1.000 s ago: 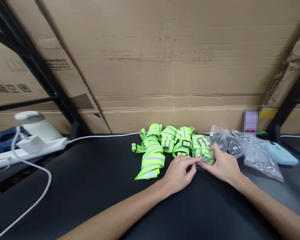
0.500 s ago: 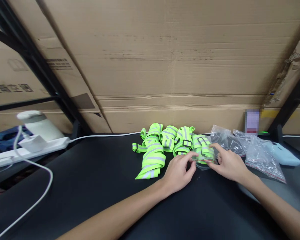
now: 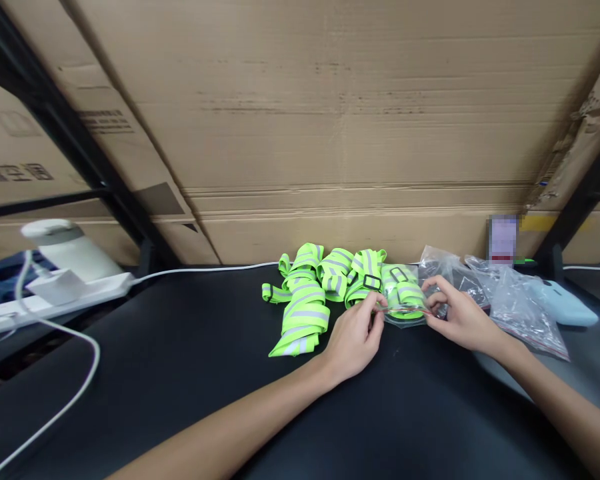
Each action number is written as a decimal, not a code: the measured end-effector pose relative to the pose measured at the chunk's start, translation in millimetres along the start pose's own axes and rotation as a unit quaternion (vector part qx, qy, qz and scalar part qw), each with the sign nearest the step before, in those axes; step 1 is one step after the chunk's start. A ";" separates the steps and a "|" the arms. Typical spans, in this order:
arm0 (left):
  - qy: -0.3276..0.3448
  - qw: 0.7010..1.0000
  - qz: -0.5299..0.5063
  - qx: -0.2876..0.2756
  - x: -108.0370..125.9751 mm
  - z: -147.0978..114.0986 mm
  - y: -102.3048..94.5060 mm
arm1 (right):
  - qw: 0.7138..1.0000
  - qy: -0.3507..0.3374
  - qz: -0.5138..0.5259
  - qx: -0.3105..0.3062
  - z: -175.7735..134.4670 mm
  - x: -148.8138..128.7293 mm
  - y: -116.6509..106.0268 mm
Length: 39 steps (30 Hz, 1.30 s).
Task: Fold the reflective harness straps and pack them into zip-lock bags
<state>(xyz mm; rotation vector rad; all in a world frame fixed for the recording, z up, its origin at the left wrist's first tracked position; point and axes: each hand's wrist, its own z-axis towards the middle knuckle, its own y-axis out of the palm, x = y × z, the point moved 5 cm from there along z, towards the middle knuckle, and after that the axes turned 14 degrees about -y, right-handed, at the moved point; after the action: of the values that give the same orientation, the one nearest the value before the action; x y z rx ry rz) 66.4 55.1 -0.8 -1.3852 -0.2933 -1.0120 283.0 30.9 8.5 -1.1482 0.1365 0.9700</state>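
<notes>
A clear zip bag (image 3: pixel 405 321) with a red-lined edge lies on the black table, with a folded neon-green reflective strap (image 3: pixel 409 292) and its black buckle inside. My left hand (image 3: pixel 356 333) pinches the left end of the bag's red-lined edge between thumb and fingers. At the opposite end, my right hand (image 3: pixel 459 319) has its thumb and index finger closed on the bag's right edge. Just left of the bag sit more rolled neon-green straps with grey stripes (image 3: pixel 306 303), one showing a black buckle (image 3: pixel 372 282).
Several clear plastic bags (image 3: pixel 517 313) lie at the right, beside a light-blue case (image 3: pixel 565 303). A white power strip (image 3: pixel 100 288), white bottle (image 3: pixel 77 250) and cable (image 3: pixel 87 380) are at the left. Cardboard (image 3: pixel 330 133) stands behind the table, between black metal posts.
My two hands have drawn slightly apart along the bag's edge, which now looks straighter. The right fingers have curled in more, and the camera view has shifted slightly.
</notes>
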 end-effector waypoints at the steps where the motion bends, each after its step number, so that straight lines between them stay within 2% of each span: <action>1: -0.001 1.000 0.003 0.001 0.5 -0.3 -0.1 | 1.000 0.005 0.002 -0.006 -0.5 0.6 -0.4; 4: 0.001 1.000 0.008 0.009 2.7 -1.4 -0.5 | 0.999 0.020 0.016 -0.029 -1.9 2.0 -1.4; 6: 0.028 0.999 0.008 0.031 5.2 -2.1 -2.2 | 0.999 0.016 0.028 -0.040 -2.3 2.1 -1.7; 9: 0.109 0.992 0.017 0.068 8.6 -3.3 -5.5 | 0.998 0.000 0.040 -0.049 -2.5 3.2 -2.3; 13: 0.224 0.969 0.074 0.076 9.0 -4.5 -6.6 | 0.997 -0.013 0.020 -0.068 -2.5 6.9 -5.3; 16: 0.268 0.949 0.147 0.079 7.6 -5.4 -5.5 | 0.997 -0.017 -0.011 -0.080 -2.2 8.8 -9.3; 22: 0.258 0.922 0.281 0.066 8.5 -6.5 0.0 | 0.995 -0.014 -0.023 -0.096 -2.4 10.5 -9.6; 29: 0.238 0.921 0.309 0.014 7.4 -8.4 -2.3 | 0.994 -0.042 -0.048 -0.092 -2.2 6.4 -12.3; 35: 0.266 0.920 0.286 0.044 8.1 -7.8 -5.9 | 0.991 -0.076 -0.081 -0.080 -0.8 3.5 -12.9; 39: 0.285 0.912 0.285 0.075 8.6 -6.2 -1.5 | 0.985 -0.096 -0.102 -0.099 -0.5 -1.5 -10.9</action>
<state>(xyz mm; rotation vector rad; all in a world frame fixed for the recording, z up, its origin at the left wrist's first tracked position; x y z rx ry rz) 68.0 46.2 4.9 -0.8941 0.4431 -0.8290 289.9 28.9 16.8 -1.2154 -0.2343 0.9189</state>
